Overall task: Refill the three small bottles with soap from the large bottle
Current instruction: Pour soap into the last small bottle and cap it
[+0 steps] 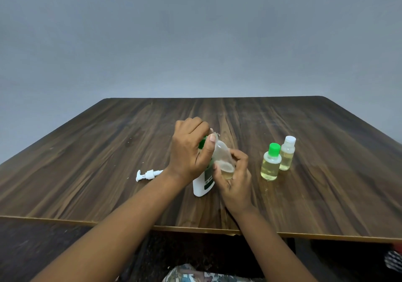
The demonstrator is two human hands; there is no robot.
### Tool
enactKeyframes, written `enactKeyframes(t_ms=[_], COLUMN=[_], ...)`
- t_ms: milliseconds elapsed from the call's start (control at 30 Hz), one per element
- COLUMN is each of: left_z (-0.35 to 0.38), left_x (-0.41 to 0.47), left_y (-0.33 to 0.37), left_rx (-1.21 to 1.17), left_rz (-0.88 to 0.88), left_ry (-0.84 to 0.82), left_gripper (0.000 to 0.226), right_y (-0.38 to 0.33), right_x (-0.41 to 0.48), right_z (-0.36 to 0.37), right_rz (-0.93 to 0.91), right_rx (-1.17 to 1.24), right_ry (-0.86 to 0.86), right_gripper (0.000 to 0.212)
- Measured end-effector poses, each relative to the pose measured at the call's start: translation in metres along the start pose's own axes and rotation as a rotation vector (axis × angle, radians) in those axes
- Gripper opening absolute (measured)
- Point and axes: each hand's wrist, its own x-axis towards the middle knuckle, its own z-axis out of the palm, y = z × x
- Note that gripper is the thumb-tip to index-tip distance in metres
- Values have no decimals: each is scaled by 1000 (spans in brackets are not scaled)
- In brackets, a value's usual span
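My right hand (233, 177) grips the lower part of a small clear bottle (223, 157), which is tilted and holds a little yellowish soap at its bottom. My left hand (189, 151) curls its fingers and thumb round the top of that same bottle, hiding its mouth. Behind my hands the large white bottle (201, 187) with a green label stands on the table, its top hidden by my left hand. To the right stand two small bottles of yellowish soap, one with a green cap (270, 164) and one with a white cap (287, 154).
A white pump head (148, 174) lies on the dark wooden table (108, 151) to the left of my left wrist. The table's near edge runs below my forearms. A grey wall stands behind the table.
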Motion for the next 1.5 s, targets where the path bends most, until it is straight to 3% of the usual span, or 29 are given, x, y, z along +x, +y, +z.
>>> enactKeyframes(t_ms=[367,600,900,1500], left_z=[-9,-1,-8,-2], left_x=[13,-2,15,5], left_y=[1,-4,0,-1], left_rx=[0,-22,-26,-41], left_rz=[32,-58,-16,-71], left_ry=[-66,-18,-54,-17], left_gripper=[45,42,44,46], right_y=[5,5,6,7], right_x=[-3,-4,-3,-2], right_z=[3,0,5,3], right_rz=[-12,-32,-81,-37], right_rx=[51,49,148,121], right_ry=[17,-19,-61,-52], right_gripper=[35,33,29,33])
